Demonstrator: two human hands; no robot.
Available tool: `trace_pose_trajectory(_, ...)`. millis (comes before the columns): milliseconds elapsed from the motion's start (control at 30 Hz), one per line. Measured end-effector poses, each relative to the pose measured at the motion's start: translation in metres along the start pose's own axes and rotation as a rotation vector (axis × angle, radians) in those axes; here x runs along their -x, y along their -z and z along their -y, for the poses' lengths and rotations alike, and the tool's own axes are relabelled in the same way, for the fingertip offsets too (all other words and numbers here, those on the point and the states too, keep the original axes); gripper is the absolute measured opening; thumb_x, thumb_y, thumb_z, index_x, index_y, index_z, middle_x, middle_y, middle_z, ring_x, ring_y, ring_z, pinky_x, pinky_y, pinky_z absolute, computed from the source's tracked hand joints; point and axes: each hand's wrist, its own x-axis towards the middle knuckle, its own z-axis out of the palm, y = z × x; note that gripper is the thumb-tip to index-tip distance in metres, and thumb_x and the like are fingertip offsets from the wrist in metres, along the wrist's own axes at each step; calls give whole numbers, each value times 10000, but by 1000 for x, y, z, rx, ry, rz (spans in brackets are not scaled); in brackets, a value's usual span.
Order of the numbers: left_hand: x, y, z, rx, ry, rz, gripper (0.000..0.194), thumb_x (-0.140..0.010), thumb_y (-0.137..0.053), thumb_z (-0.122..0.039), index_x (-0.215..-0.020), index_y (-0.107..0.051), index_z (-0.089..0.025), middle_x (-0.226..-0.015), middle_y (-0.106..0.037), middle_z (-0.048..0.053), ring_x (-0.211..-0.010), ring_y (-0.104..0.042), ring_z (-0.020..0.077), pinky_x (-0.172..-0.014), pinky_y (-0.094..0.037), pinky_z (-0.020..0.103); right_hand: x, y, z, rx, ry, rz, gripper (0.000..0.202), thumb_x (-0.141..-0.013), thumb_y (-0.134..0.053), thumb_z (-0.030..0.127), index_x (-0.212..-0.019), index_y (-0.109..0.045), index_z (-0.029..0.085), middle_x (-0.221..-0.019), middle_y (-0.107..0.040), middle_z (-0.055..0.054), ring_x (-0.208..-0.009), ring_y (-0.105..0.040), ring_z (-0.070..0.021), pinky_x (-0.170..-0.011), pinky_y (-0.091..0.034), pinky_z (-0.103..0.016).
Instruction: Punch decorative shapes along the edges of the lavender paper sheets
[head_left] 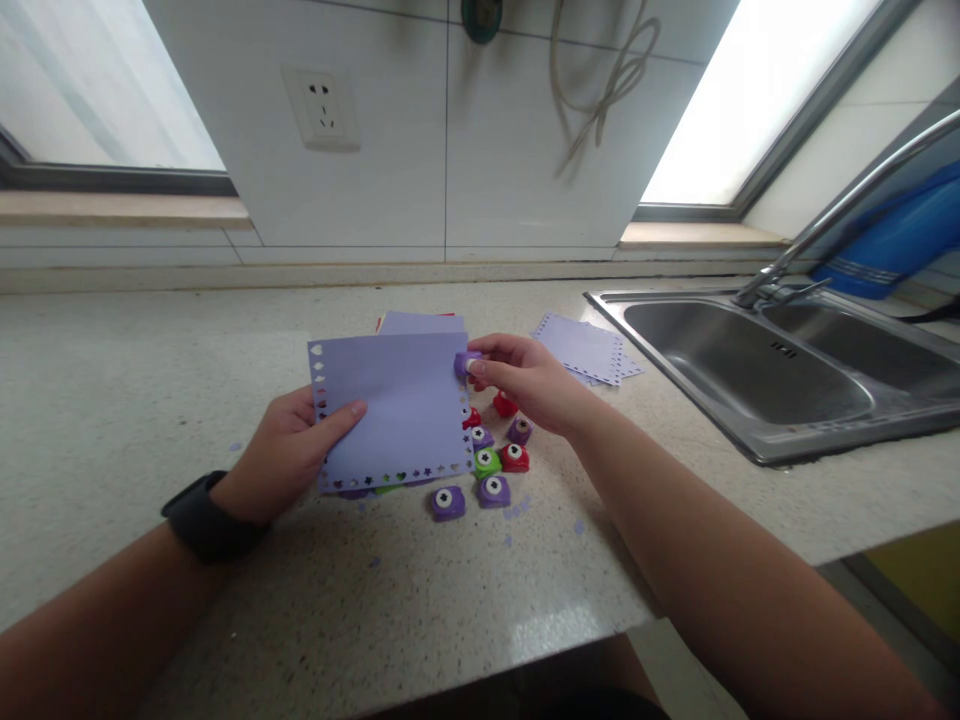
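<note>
My left hand grips a sheet of purple paper by its left side, thumb on top. Shaped holes run down the left edge, along the bottom and up much of the right edge. At the sheet's upper right edge, my right hand pinches a small purple craft punch, its thumb on the white button. Below on the counter lie more punches, among them a green punch, a red punch and a purple punch. Others are partly hidden under the sheet.
Behind the held sheet lies a stack of purple paper with a bit of red showing. Punched purple sheets rest near the steel sink on the right. Tiny paper cutouts are scattered on the speckled counter.
</note>
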Motion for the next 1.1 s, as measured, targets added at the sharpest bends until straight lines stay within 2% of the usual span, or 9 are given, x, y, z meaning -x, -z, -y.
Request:
trace_pose_trajectory(300, 1, 0, 0, 41, 16, -7, 398, -760, -827, -428, -1077, -764, -196, -882, -792, 65, -705, -728, 224, -607, -623, 312, -1, 2, -2, 3, 25, -8, 326, -832, -778, 393, -1111, -720, 234, -987, -718, -72, -849, -655, -195, -565, -511, -280)
trace_pose_trajectory(700, 1, 0, 0, 34, 5, -27, 336, -747, -832, -433, -981, -765, -201, -854, -788, 64, -741, -736, 257, -626, -630, 342, -1, 2, -3, 9, 46, -13, 327, -828, -783, 409, -1106, -720, 248, -1040, -728, -73, -851, -659, -195, -611, -537, -302)
trace_pose_trajectory(933, -1, 2, 3, 64, 17, -15, 317, -744, -846, -411, -991, -777, -223, -871, -799, 55, -738, -742, 242, -650, -636, 323, -1, 2, -3, 8, 58, -15, 300, -828, -777, 385, -1086, -724, 241, -1020, -724, -65, -856, -664, -186, -713, -560, -331)
trace_pose_trajectory(1100, -1, 4, 5, 75, 14, -9, 340, -755, -841, -402, -1043, -779, -232, -912, -807, 58, -740, -744, 234, -652, -635, 309, -2, 3, -4, 15, 51, -2, 323, -826, -778, 393, -1104, -712, 243, -1016, -724, -63, -847, -658, -190, -713, -554, -339)
